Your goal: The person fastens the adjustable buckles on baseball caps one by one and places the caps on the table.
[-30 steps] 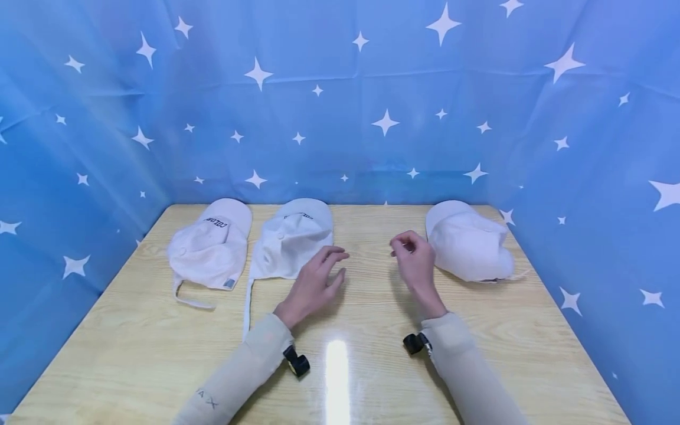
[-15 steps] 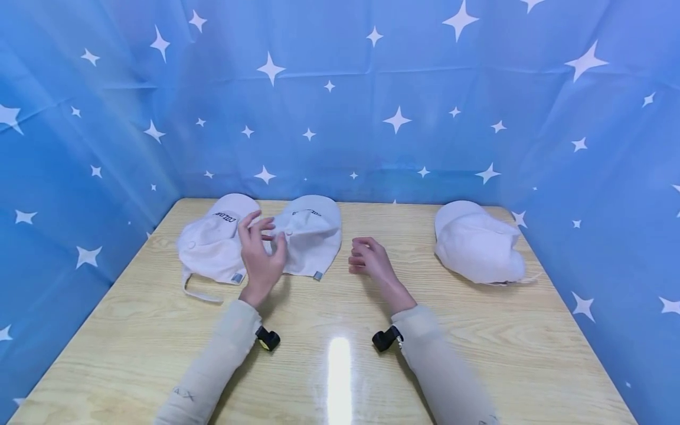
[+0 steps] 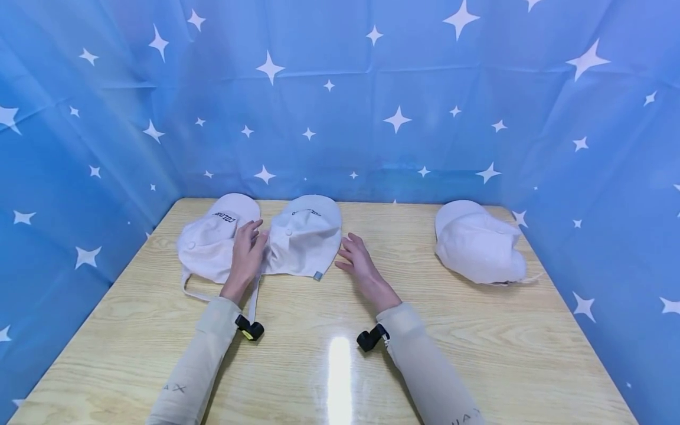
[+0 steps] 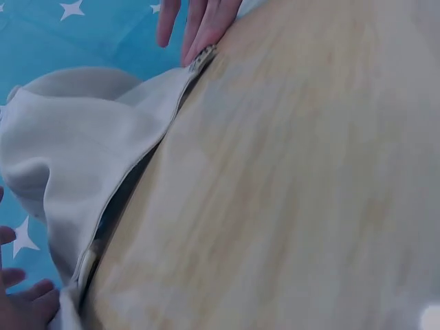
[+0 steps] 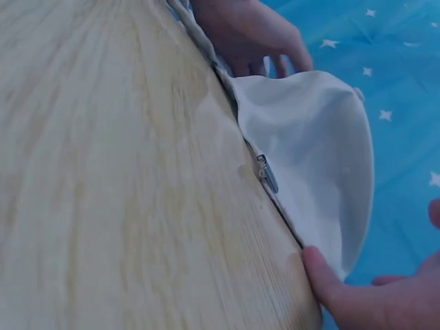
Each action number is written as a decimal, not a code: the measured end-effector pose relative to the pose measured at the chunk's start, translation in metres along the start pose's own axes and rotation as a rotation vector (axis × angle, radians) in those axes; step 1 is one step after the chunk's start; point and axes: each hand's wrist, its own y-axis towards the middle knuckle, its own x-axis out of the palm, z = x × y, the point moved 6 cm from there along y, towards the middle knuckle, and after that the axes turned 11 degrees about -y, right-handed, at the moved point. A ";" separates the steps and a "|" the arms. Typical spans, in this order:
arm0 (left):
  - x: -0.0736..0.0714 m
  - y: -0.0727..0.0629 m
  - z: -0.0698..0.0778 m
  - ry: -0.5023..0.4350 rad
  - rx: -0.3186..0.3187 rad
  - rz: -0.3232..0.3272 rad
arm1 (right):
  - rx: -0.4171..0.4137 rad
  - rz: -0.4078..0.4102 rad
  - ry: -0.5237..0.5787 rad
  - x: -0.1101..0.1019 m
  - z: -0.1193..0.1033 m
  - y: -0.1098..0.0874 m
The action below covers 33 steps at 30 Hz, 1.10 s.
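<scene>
The white baseball cap [image 3: 303,239] in the middle lies on the table with its brim toward the backdrop, dark lettering on its front and a loose strap hanging from its near left. My left hand [image 3: 247,257] is at its left side, between it and another white cap [image 3: 209,248], fingers loosely bent. Against its right edge is my right hand [image 3: 363,268], fingers spread. In the right wrist view, the right thumb [image 5: 320,268] touches the cap's lower rim, near a small metal clasp [image 5: 267,172]. Left fingers [image 4: 31,299] show at the lower left of the left wrist view.
A third white cap [image 3: 475,245] lies at the table's far right. The wooden table [image 3: 297,366] ends at a blue star-patterned cloth [image 3: 340,141] behind and at both sides. A strap [image 3: 193,292] loops from the left cap.
My left hand has moved left and lowered from above the middle cap to its left side. My right hand has come left, away from the far-right cap, to the middle cap's right edge.
</scene>
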 end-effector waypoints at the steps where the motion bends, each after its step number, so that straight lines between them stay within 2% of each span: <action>1: 0.001 0.001 -0.001 0.011 -0.017 -0.025 | 0.006 -0.001 0.016 0.000 -0.001 0.000; 7: 0.006 0.006 -0.005 0.033 -0.139 -0.143 | 0.012 -0.007 0.092 -0.001 -0.003 -0.001; 10: 0.008 0.005 -0.008 0.017 -0.205 -0.184 | 0.008 -0.026 0.083 0.000 -0.002 -0.001; 13: 0.011 0.002 -0.010 0.002 -0.244 -0.217 | 0.008 -0.048 0.071 0.001 -0.002 -0.002; 16: 0.014 0.001 -0.010 0.010 -0.248 -0.229 | 0.020 -0.058 0.066 0.001 -0.001 -0.004; 21: 0.019 0.001 -0.007 0.039 -0.222 -0.223 | 0.030 -0.054 0.069 -0.001 -0.001 -0.004; 33: 0.042 -0.004 0.007 -0.012 -0.197 -0.274 | -0.001 -0.072 0.052 -0.025 0.000 -0.011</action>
